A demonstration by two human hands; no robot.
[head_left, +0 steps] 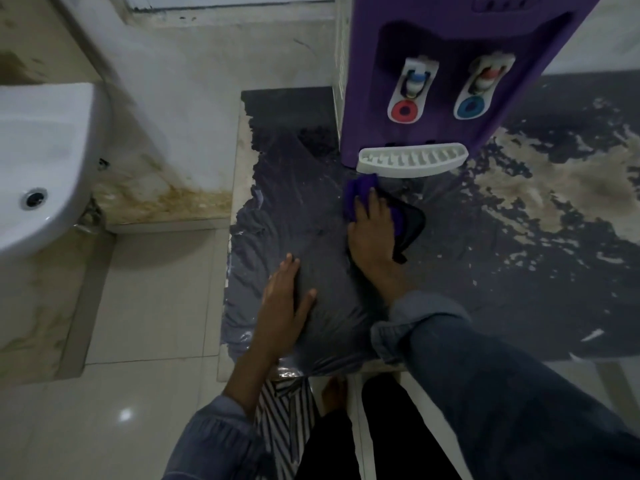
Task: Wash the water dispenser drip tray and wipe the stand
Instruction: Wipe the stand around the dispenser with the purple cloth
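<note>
A purple water dispenser (440,71) stands on a dark grey stand top (485,271) with worn, peeling patches. Its white slotted drip tray (412,161) sits in place at the dispenser's base. My right hand (372,230) presses flat on a purple and black cloth (405,220) lying on the stand just below the tray. Nearer the front left of the stand, my left hand (285,306) rests flat with fingers straight, holding nothing.
A white sink (45,161) hangs at the left, above a pale tiled floor (145,306). A stained white wall (180,116) runs behind it. My legs and one bare foot (334,393) show below the stand's front edge.
</note>
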